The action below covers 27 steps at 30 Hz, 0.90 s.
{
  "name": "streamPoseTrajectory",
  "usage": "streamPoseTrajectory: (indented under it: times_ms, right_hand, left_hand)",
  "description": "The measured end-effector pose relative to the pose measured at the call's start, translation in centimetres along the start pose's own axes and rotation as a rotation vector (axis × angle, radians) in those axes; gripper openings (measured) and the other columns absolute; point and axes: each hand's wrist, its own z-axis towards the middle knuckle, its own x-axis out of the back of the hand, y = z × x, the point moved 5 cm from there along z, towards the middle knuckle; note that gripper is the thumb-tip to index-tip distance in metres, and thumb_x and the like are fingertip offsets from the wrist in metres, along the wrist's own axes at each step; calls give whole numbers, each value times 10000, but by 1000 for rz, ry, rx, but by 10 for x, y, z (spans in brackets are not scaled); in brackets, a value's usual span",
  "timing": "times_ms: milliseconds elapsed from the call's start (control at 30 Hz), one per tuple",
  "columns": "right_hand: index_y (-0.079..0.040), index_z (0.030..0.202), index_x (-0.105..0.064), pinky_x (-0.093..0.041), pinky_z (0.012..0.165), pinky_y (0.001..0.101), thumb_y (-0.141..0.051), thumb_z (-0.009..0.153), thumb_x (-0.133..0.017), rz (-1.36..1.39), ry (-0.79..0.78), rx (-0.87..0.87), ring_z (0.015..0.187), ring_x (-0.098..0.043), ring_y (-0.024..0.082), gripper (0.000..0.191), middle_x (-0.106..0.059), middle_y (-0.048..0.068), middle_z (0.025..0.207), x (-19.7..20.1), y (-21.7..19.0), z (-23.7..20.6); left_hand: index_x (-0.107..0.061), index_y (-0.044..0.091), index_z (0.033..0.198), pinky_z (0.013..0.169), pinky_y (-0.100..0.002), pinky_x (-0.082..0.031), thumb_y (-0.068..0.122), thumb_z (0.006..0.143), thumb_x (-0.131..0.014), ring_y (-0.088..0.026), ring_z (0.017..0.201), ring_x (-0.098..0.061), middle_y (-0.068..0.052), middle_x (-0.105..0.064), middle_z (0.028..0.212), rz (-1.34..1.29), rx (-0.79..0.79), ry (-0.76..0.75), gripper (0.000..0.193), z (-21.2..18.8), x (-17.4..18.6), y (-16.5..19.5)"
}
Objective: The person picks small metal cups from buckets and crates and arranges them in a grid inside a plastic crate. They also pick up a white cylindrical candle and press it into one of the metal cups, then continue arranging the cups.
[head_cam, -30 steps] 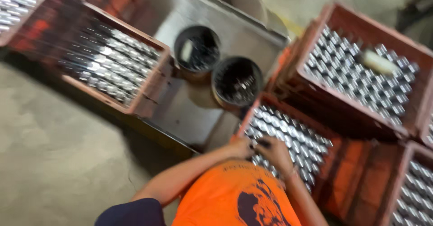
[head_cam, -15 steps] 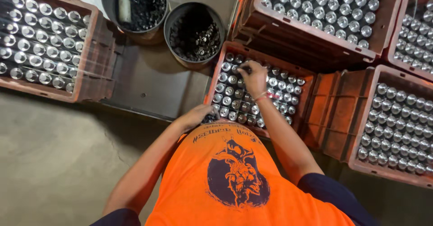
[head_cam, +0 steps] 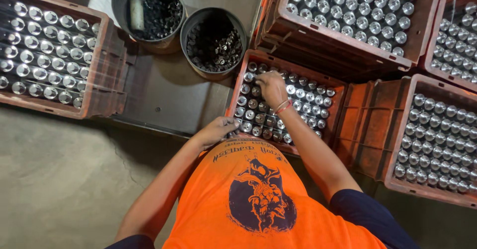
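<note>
Over the far rows of the red crate (head_cam: 233, 97), the right hand (head_cam: 271, 87) rests knuckles-up, fingers curled onto the upright metal cylinders (head_cam: 308, 105); its grip is hidden. The left hand (head_cam: 218, 128) curls over the crate's near-left corner, touching cylinders there. Two dark buckets (head_cam: 191, 28) stand just beyond the right hand.

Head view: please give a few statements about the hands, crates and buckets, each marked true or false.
1. The right hand rests on the metal cylinders in the near crate. True.
2. The left hand is inside a bucket. False: it is at the near crate's edge.
3. Two round buckets sit beyond the near crate. True.
4. The near crate is blue. False: it is reddish-orange.
5. The person wears an orange shirt. True.
</note>
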Motion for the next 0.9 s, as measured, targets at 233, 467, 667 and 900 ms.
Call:
streamPoseTrajectory:
  times_ms: [233, 467, 667, 900]
  right_hand:
    - [-7, 905, -660, -512, 784, 488, -10, 886, -621, -118, -231, -125, 911, -652, 402, 43, -683, 192, 920, -8, 8, 0]
    - [-35, 889, -667, -515, 794, 499, -80, 871, -653, -152, -209, 4, 898, -649, 398, 50, -661, 187, 890, -7, 14, -5]
    - [-36, 927, -688, -514, 789, 484, -168, 885, -759, -83, -112, -94, 892, -645, 390, 156, -662, 174, 912, -5, 14, -3]
    - [-107, 1159, -755, -529, 820, 351, -231, 840, -823, 342, -256, -432, 913, -668, 217, 349, -716, 71, 1038, 5, 0, -50]
  left_hand:
    - [-694, 87, 1122, 608, -207, -484, 313, 1022, -594, -52, 728, -586, 6, -670, 862, 20, 28, 50, 266, -3, 4, -2]
    - [-692, 68, 1100, 598, -199, -475, 311, 1047, -587, -50, 686, -517, 32, -694, 958, -164, -15, 54, 270, 0, 6, 3]
    - [-676, 65, 1102, 527, -189, -456, 282, 1069, -556, -56, 664, -528, 3, -645, 870, -230, -87, 50, 251, 9, 5, 18]
    - [-648, 37, 1077, 432, -172, -343, 261, 1057, -537, -61, 622, -499, 2, -606, 843, -265, -74, -6, 251, 28, -9, 30]
